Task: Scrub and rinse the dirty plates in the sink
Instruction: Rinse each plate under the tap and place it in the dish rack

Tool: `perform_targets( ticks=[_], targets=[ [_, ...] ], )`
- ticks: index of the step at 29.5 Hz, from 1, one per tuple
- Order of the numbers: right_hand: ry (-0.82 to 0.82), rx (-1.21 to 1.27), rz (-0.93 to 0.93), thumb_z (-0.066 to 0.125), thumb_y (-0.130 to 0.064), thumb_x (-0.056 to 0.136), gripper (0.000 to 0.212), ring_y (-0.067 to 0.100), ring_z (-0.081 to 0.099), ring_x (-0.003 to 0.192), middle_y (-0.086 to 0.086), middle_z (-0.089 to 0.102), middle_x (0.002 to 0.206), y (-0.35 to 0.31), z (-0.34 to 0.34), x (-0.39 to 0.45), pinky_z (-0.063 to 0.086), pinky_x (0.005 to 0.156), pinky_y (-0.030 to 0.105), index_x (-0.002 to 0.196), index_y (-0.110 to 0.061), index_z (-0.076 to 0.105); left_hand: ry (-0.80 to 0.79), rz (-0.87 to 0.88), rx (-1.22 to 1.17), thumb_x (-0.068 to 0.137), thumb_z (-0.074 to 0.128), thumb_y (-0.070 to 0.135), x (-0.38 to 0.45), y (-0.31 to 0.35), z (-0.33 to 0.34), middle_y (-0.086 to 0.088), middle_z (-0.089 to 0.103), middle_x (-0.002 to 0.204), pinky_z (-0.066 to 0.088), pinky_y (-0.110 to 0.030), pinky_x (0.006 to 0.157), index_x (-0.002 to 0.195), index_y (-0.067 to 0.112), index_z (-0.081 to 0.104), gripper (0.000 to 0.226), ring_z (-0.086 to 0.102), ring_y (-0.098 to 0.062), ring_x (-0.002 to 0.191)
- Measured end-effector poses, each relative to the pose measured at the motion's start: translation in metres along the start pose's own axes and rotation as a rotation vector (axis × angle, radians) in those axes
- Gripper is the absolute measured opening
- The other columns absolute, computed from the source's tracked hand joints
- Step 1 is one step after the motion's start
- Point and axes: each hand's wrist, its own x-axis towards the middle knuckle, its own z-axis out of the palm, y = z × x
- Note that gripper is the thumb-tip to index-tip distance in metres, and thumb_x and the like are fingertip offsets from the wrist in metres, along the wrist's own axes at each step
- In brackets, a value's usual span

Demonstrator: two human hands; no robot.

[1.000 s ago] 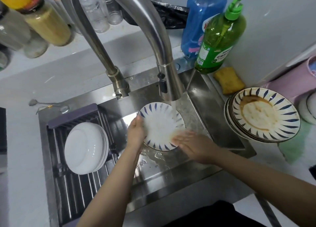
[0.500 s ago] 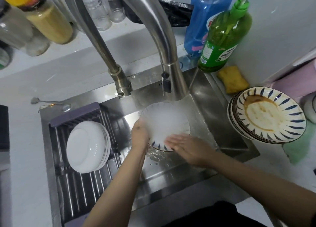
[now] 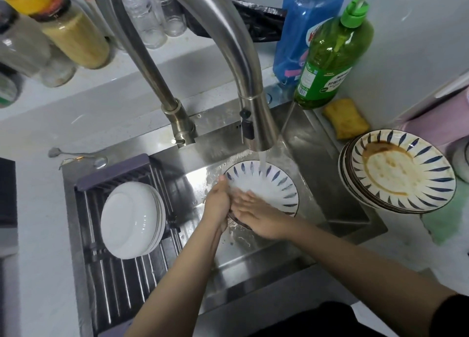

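Our right hand (image 3: 256,213) lay flat on the inner face of the plate (image 3: 274,184), its fingers (image 3: 243,198) straight and slightly spread, pressing on the wet white centre. Our left hand (image 3: 217,202) gripped the plate's left rim, thumb up along the edge and the other fingers curled behind it, out of sight. The two hands touched each other at the plate's lower left.

The plate, white with dark blue leaf strokes round its border, was tilted up inside the sink (image 3: 317,184), just right of the sink's middle. Water ran from the faucet (image 3: 228,57) spout straight onto its upper centre and spread across the face.

To the left, a dark rack (image 3: 121,273) spanned the sink and carried a stack of white plates (image 3: 132,220) turned bottom up. On the counter to the right of the sink stood a stack of dirty plates (image 3: 398,172) in the same blue pattern, the top one smeared with brown sauce. Behind that stack lay a yellow sponge (image 3: 346,121), and just beside the sponge stood a green soap bottle (image 3: 332,60) with a pump top, touching or nearly touching a blue bottle (image 3: 304,19) behind it. On the ledge at upper left stood several jars (image 3: 71,30) and clear bottles.
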Motion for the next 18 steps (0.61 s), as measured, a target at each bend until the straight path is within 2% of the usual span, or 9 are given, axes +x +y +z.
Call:
perform_targets(
  ticks=[3,6,8,9,10,12,13,16,18],
  targets=[
    [-0.083,-0.109,-0.032,0.008,-0.036,0.104,0.049,-0.004,0.005,0.142,-0.018,0.014,0.154,0.017,-0.005,-0.039,-0.004,0.114,0.016,0.15,-0.028,0.022,0.051,0.027,-0.015,0.101,0.036,0.046,0.004,0.004,-0.011,-0.003,0.067,0.083,0.049,-0.025,0.066,0.091,0.018,0.064,0.04,0.062,-0.014,0.072],
    [0.067,-0.346,0.088,-0.005,-0.047,0.088,0.076,0.008,0.025,0.142,-0.006,0.035,0.152,0.05,-0.012,-0.058,-0.002,0.113,0.02,0.146,-0.021,0.035,0.029,0.035,0.01,0.1,0.039,0.045,0.005,0.005,-0.013,-0.002,0.066,0.089,0.05,-0.027,0.073,0.089,0.022,0.064,0.036,0.061,-0.013,0.078],
    [0.157,-0.438,0.19,-0.007,-0.047,0.092,0.081,0.02,0.04,0.136,0.006,0.048,0.143,0.059,-0.019,-0.046,0.006,0.115,0.032,0.139,-0.011,0.048,-0.016,0.026,0.057,0.098,0.041,0.048,-0.002,0.002,-0.006,-0.002,0.067,0.092,0.05,-0.029,0.076,0.096,0.018,0.066,0.039,0.061,-0.014,0.081],
    [0.229,-0.444,0.196,-0.01,-0.049,0.094,0.083,0.023,0.04,0.136,0.009,0.047,0.143,0.059,-0.02,-0.035,0.009,0.116,0.038,0.137,-0.009,0.05,-0.022,0.013,0.081,0.097,0.042,0.052,-0.005,0.0,0.0,-0.008,0.069,0.099,0.051,-0.033,0.083,0.107,0.014,0.066,0.046,0.062,-0.018,0.087],
    [0.259,-0.411,0.193,-0.01,-0.051,0.095,0.081,0.021,0.029,0.142,0.006,0.039,0.15,0.055,-0.02,-0.022,0.009,0.118,0.04,0.141,-0.013,0.044,-0.032,0.002,0.077,0.095,0.044,0.055,-0.006,-0.005,0.004,-0.016,0.068,0.108,0.05,-0.038,0.092,0.118,0.01,0.064,0.054,0.064,-0.024,0.094],
    [0.166,-0.247,0.172,0.005,-0.048,0.1,0.059,0.01,-0.002,0.145,-0.008,0.009,0.159,0.037,-0.014,-0.004,0.0,0.12,0.035,0.152,-0.025,0.019,-0.062,-0.023,0.03,0.094,0.042,0.056,-0.006,-0.006,0.012,-0.019,0.066,0.118,0.047,-0.039,0.101,0.126,0.006,0.059,0.061,0.064,-0.028,0.105],
    [0.106,-0.157,0.118,0.012,-0.043,0.103,0.053,0.006,-0.008,0.144,-0.011,0.002,0.158,0.026,-0.013,-0.001,-0.003,0.12,0.032,0.153,-0.026,0.01,-0.074,-0.03,0.006,0.097,0.039,0.053,-0.006,-0.002,0.012,-0.014,0.069,0.113,0.048,-0.036,0.1,0.124,0.006,0.059,0.058,0.067,-0.024,0.102],
    [-0.023,-0.146,-0.035,0.018,-0.042,0.103,0.051,-0.001,-0.007,0.143,-0.017,-0.001,0.155,0.006,-0.011,-0.018,-0.005,0.118,0.025,0.152,-0.027,0.009,-0.006,-0.03,-0.071,0.103,0.034,0.042,0.001,0.011,0.007,-0.017,0.073,0.088,0.056,-0.038,0.083,0.113,0.005,0.06,0.047,0.072,-0.029,0.081],
    [0.012,-0.224,-0.058,0.023,-0.053,0.1,0.055,-0.002,0.002,0.142,-0.02,0.009,0.154,0.017,-0.01,-0.035,0.002,0.117,0.023,0.151,-0.033,0.016,0.063,-0.003,-0.067,0.104,0.032,0.04,0.005,0.017,0.002,-0.015,0.069,0.081,0.055,-0.03,0.06,0.11,0.006,0.062,0.045,0.065,-0.028,0.064]
  ],
)
